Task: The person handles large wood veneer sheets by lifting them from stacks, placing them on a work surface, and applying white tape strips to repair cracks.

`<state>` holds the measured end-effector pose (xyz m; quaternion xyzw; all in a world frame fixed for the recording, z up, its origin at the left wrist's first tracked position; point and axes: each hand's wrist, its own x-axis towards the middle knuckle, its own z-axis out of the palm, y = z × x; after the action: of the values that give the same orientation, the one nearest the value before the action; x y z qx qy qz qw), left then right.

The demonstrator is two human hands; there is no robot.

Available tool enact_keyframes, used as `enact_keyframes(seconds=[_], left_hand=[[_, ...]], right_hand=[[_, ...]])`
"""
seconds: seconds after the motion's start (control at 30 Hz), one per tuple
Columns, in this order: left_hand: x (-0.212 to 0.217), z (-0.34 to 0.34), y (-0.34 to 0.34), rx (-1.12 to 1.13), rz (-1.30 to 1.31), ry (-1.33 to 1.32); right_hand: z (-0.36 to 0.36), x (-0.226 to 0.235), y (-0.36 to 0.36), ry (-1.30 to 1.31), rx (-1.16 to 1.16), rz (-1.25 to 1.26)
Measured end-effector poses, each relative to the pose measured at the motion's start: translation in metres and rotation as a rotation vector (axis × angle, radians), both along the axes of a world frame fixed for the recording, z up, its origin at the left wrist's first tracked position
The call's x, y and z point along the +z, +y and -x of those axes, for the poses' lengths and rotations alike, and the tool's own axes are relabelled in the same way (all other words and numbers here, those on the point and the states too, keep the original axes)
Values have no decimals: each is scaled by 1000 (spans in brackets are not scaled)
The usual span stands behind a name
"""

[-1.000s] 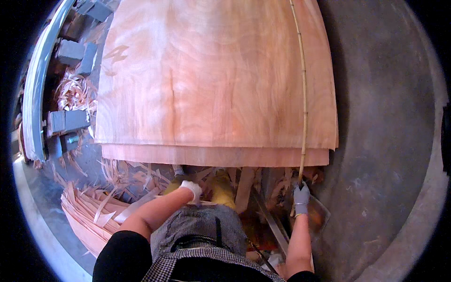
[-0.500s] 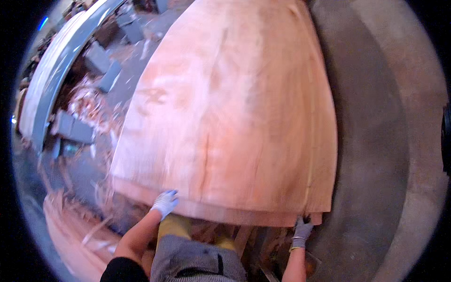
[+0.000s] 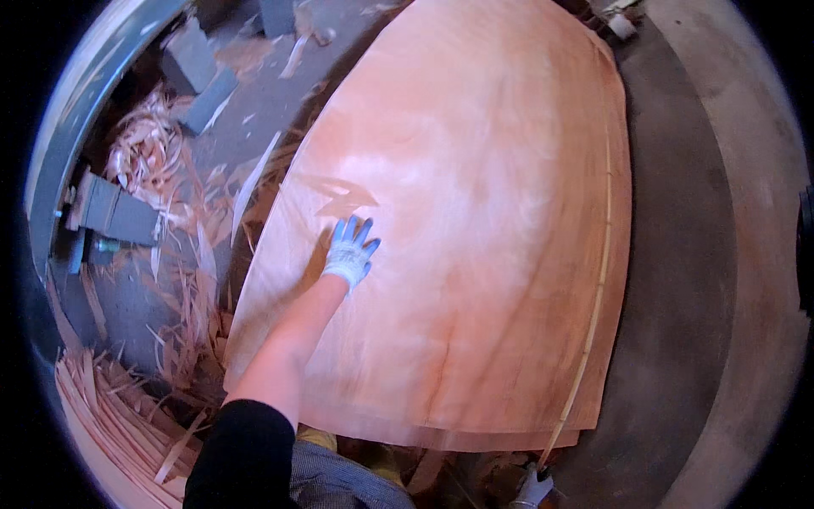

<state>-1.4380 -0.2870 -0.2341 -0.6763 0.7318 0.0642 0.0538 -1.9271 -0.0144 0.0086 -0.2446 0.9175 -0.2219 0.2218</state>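
A large stack of thin wood veneer sheets (image 3: 475,280) fills the middle, with a broad grain and darker streaks. My left hand (image 3: 349,254), in a white glove with blue fingertips, reaches over the left half of the top sheet. Its fingers are spread, flat on or just above the surface, beside a darker patch. Low in the view, past the near edge of the stack, my gloved right hand (image 3: 532,490) is closed round the near end of a long thin bamboo stick (image 3: 596,314). That stick lies along the right side of the top sheet. The picture's edge cuts off my right wrist.
Curled veneer scraps (image 3: 148,148) litter the floor at left, among grey blocks (image 3: 123,212). A bundle of veneer strips (image 3: 110,424) lies at lower left. A curved-looking metal rail (image 3: 80,110) runs along the far left. Grey floor (image 3: 678,254) borders the stack's right side.
My left hand has left the near edge and moved forward over the sheet, fingers now spread. My right hand has drawn back below the near edge with the stick's end. The view has shifted.
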Motion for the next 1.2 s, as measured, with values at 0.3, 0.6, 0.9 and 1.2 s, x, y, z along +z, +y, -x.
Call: enact_keyframes(seconds=[0.3,0.6,0.9,1.2], left_hand=[[-3,-211,5,1189,-266,44],[7,-132,-37,68,266,-30],[5,-204,-35,1209,-148,81],[40,-208,322,1072,-474,-130]], right_hand=[[-68,-12,10,-232,-9,-20],[-129,-30,-4,-157,131,-280],[-112,-26,25,-354,61,-212],[-142,-2,25,-245,-17,156]])
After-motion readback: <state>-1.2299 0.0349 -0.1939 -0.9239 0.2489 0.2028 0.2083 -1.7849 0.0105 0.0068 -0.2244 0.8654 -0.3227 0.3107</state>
